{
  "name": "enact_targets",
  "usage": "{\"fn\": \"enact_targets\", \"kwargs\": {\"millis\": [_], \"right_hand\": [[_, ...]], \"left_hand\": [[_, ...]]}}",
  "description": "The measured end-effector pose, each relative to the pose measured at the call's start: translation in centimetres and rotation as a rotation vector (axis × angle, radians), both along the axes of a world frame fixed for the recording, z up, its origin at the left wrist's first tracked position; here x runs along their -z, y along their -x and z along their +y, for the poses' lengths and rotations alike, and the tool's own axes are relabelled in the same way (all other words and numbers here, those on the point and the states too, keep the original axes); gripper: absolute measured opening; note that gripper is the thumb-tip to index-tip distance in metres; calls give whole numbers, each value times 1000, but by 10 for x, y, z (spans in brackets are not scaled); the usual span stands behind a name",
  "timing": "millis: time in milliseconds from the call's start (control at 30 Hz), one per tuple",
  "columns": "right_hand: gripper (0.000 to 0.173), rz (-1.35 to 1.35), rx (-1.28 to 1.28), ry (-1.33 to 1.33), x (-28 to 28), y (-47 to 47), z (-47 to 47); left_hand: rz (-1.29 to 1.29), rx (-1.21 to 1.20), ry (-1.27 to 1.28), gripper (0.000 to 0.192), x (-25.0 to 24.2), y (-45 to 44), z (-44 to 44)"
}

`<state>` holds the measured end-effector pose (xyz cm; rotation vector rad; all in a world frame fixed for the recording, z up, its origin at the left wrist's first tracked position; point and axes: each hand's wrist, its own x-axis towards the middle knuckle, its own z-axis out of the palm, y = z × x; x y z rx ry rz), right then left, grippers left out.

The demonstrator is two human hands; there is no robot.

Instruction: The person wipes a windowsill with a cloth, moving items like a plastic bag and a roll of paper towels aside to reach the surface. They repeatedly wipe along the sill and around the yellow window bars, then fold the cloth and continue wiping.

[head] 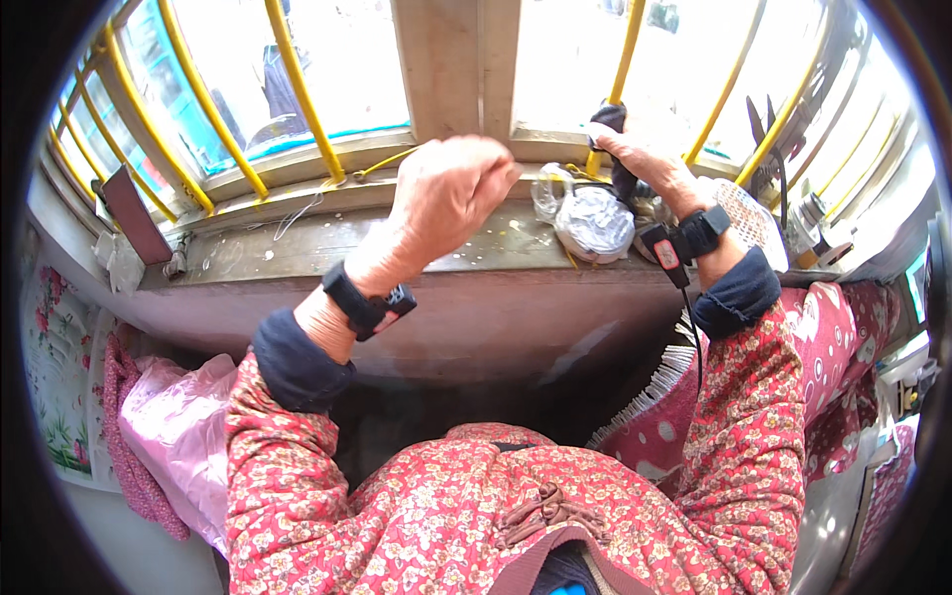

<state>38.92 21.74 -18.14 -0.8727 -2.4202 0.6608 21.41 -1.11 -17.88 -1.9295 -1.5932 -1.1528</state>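
Note:
My left hand (450, 204) is raised over the wooden window sill (327, 242), fingers curled into a loose fist. Nothing shows sticking out of it, and its palm side is hidden. With my right hand (654, 160) I grip a dark cloth (610, 115) against a yellow window bar (627, 56). Part of this cloth hangs down below the fingers. Just under it on the sill sits a round bundle in clear plastic (595, 223), a knotted plastic bag (552, 195) beside it. Bright light washes out part of the right hand.
Scissors (766, 141) stand among the bars at right, near a white mesh basket (747, 212) and a jar (807, 216). A dark red panel (137, 216) leans at the sill's left end. Below are a pink plastic bag (182, 416) and a fringed pink cloth (654, 439).

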Motion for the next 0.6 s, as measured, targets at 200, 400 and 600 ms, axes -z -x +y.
{"fn": "enact_targets", "kwargs": {"millis": [200, 400, 600], "right_hand": [[46, -106, 116, -221, -6, 3, 1], [58, -218, 244, -443, -39, -15, -33], [61, -104, 235, -653, -62, 23, -80]], "left_hand": [[-86, -207, 98, 13, 69, 47, -32], [0, -119, 154, 20, 94, 51, -39], [-50, -81, 157, 24, 87, 51, -59]]}}
